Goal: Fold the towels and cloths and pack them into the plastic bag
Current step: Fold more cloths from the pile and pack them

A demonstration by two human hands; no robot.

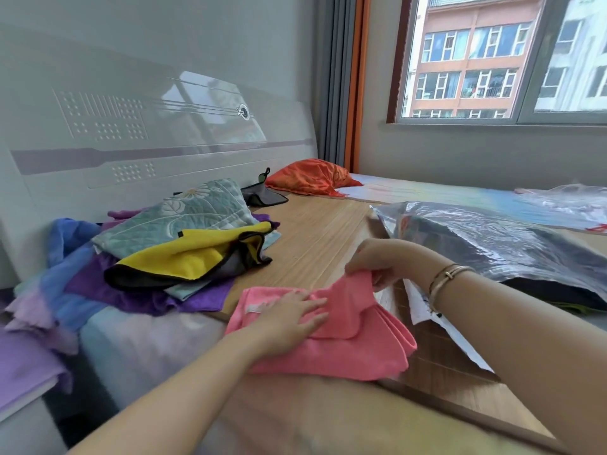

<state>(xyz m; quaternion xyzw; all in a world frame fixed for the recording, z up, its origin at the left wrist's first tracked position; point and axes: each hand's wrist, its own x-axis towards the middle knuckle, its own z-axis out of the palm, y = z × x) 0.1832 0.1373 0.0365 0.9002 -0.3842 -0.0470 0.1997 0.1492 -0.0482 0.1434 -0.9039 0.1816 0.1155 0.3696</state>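
A pink towel lies partly folded on the wooden board in front of me. My left hand presses flat on its left part with straight fingers. My right hand pinches a raised corner of the pink towel and holds it above the rest. To the right lies a clear plastic bag with dark cloth inside. A pile of unfolded cloths sits at the left: a yellow cloth with black edging, a green flowered cloth, purple cloths and a blue one.
A white headboard runs along the back left. An orange pillow and a dark cloth lie at the far end. Another clear bag lies at the far right under the window. A white printed sheet sticks out under the bag.
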